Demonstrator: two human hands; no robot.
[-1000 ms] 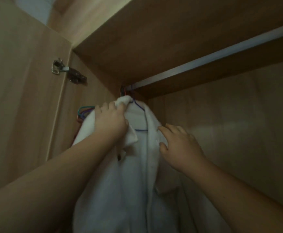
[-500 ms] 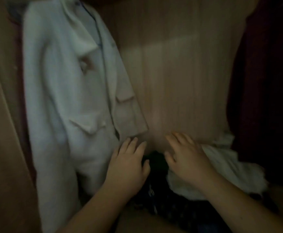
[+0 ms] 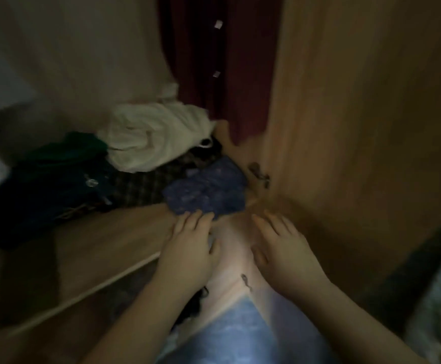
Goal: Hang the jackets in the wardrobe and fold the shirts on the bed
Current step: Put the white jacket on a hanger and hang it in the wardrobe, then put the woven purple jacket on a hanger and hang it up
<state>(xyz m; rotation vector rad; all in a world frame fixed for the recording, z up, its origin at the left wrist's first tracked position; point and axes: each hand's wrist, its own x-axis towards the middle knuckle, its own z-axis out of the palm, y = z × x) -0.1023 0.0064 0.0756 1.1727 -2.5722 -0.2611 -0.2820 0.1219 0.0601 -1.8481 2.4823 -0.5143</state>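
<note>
Hovering spread and empty, left hand (image 3: 188, 248) and right hand (image 3: 282, 248) seem between garments; the next move probably calls for gripping the blue cloth (image 3: 209, 193).

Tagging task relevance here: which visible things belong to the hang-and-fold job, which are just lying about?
Job: left hand, right hand, both open; wardrobe; dark red hanging garment.
Lying about, likely: crumpled white garment, dark green garment, plaid cloth, blue cloth, heaped on the wardrobe floor.

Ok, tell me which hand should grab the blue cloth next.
Probably left: the left hand has fingertips at the blue cloth, while the right hand is open over bare wood, farther off.
</note>
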